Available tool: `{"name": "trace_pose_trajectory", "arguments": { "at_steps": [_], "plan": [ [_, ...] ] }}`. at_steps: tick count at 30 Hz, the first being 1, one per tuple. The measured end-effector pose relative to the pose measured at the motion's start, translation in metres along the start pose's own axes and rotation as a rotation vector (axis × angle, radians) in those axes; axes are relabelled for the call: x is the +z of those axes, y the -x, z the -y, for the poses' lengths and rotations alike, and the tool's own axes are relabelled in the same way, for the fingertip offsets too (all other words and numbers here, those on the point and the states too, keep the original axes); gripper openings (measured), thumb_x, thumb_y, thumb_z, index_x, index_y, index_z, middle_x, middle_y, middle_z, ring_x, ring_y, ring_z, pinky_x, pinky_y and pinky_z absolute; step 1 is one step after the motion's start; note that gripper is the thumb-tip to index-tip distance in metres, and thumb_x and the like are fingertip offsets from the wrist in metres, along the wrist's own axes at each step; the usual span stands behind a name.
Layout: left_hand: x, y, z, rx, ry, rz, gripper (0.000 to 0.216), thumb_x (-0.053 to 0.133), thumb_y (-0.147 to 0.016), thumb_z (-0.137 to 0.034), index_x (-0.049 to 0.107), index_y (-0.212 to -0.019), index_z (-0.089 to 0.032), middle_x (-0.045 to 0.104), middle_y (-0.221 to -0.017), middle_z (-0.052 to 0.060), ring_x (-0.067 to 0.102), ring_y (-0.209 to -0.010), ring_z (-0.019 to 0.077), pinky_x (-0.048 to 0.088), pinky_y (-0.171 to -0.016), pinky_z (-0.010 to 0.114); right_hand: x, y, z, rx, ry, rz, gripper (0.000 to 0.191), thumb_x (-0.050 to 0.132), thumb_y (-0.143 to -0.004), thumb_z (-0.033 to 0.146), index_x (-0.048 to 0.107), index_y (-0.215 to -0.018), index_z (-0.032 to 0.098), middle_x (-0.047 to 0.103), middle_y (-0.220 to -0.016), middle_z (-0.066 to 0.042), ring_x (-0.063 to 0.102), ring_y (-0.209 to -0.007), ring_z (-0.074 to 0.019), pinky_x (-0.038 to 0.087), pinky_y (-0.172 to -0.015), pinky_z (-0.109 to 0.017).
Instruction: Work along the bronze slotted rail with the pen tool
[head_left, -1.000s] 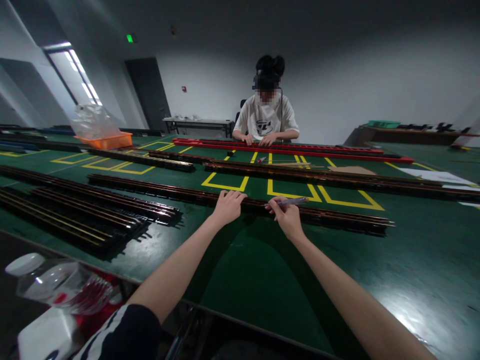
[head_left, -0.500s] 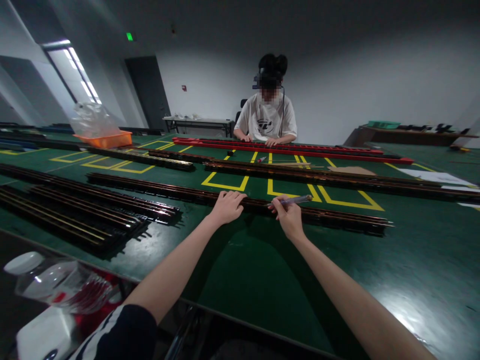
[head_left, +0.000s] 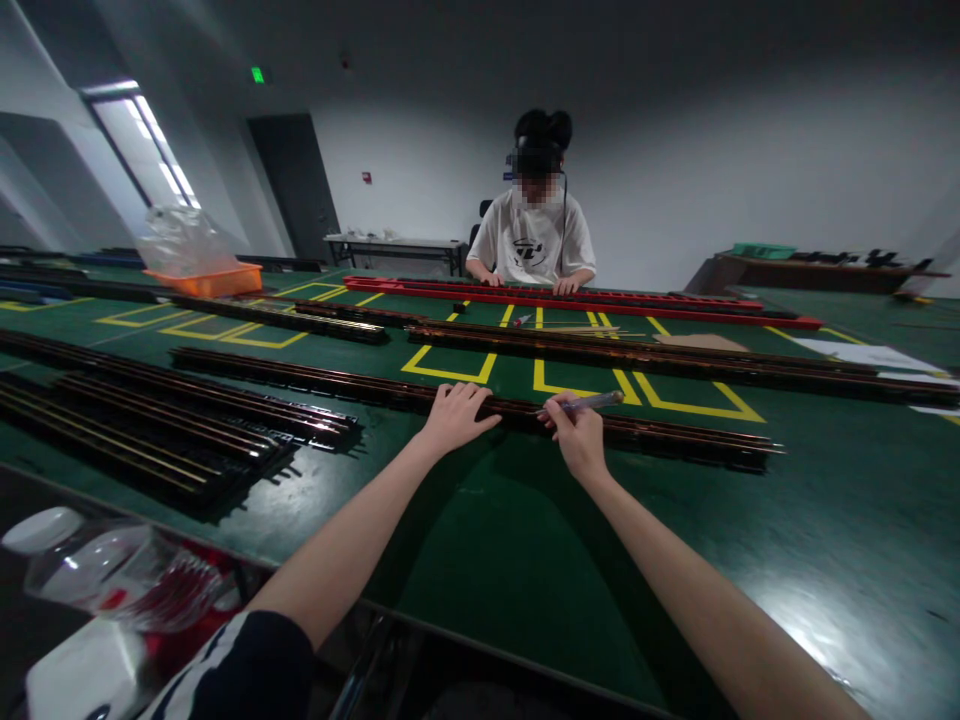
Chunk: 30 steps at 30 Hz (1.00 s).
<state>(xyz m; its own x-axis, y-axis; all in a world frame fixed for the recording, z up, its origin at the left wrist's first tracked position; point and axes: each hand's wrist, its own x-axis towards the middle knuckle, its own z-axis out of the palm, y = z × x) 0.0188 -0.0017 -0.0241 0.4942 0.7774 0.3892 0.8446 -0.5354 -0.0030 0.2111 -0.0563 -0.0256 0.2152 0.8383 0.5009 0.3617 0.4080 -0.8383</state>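
Observation:
A long dark rail with coppery strips (head_left: 660,436) lies across the green table (head_left: 525,560) in front of me. My left hand (head_left: 454,416) rests on it, fingers spread flat over its top. Just to the right, my right hand (head_left: 577,432) is closed around a pen (head_left: 592,402), its tip down on the rail and its barrel pointing right.
More dark rails lie at the left (head_left: 172,420) and behind (head_left: 675,360). A red rail (head_left: 585,298) lies at the far side, where a seated person (head_left: 536,235) has both hands on it. An orange tray (head_left: 206,280) stands back left; a plastic bottle (head_left: 112,570) lies near me.
My hands have stayed nearly where they were on the rail; the left fingers have spread a little. The person opposite has moved their hands slightly right along the red rail.

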Motion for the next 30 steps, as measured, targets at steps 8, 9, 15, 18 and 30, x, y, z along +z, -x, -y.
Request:
{"name": "trace_pose_trajectory", "arguments": {
  "at_steps": [8,9,15,18,30],
  "plan": [
    [-0.0001,-0.0006,0.0007,0.004,0.014,0.008,0.042,0.042,-0.090,-0.050,0.056,-0.115,-0.020,0.062,-0.116,0.009,0.054,-0.107,0.0267,0.036,-0.092,0.044,-0.0008,0.0005,-0.0006,0.014,-0.037,-0.061,0.033,0.053,-0.080,0.051,0.057,-0.071,0.020,0.065,-0.064,-0.005,0.061,-0.059,-0.0194,0.049,-0.051,-0.031],
    [-0.0002,-0.0008,0.0006,0.005,0.014,0.008,0.042,0.041,-0.090,-0.051,0.056,-0.115,-0.019,0.062,-0.116,0.009,0.054,-0.106,0.0267,0.036,-0.092,0.044,-0.0010,0.0006,-0.0003,0.012,-0.038,-0.052,0.033,0.053,-0.080,0.052,0.057,-0.071,0.020,0.065,-0.064,-0.005,0.061,-0.059,-0.0194,0.049,-0.051,-0.031],
    [0.0000,-0.0003,0.0003,0.003,0.008,0.000,0.041,0.042,-0.089,-0.050,0.056,-0.114,-0.020,0.062,-0.115,0.009,0.055,-0.105,0.0265,0.036,-0.092,0.044,-0.0019,0.0006,0.0005,0.007,-0.015,-0.018,0.035,0.053,-0.080,0.053,0.056,-0.070,0.020,0.065,-0.065,-0.006,0.062,-0.060,-0.0198,0.050,-0.052,-0.031],
    [0.0007,0.0001,0.0005,0.007,0.007,-0.007,0.042,0.043,-0.089,-0.050,0.056,-0.114,-0.019,0.062,-0.115,0.009,0.055,-0.105,0.0264,0.036,-0.092,0.044,-0.0013,0.0005,0.0000,0.007,-0.011,-0.022,0.037,0.053,-0.080,0.054,0.057,-0.069,0.019,0.065,-0.065,-0.006,0.062,-0.060,-0.0193,0.050,-0.052,-0.031],
    [0.0012,-0.0005,-0.0031,-0.016,-0.012,-0.016,0.039,0.044,-0.089,-0.049,0.057,-0.111,-0.019,0.063,-0.113,0.008,0.055,-0.105,0.0261,0.036,-0.092,0.045,-0.0003,-0.0002,-0.0016,0.021,-0.027,-0.038,0.028,0.054,-0.080,0.045,0.058,-0.070,0.019,0.065,-0.063,-0.004,0.061,-0.058,-0.0179,0.047,-0.050,-0.028]
  ]
}}
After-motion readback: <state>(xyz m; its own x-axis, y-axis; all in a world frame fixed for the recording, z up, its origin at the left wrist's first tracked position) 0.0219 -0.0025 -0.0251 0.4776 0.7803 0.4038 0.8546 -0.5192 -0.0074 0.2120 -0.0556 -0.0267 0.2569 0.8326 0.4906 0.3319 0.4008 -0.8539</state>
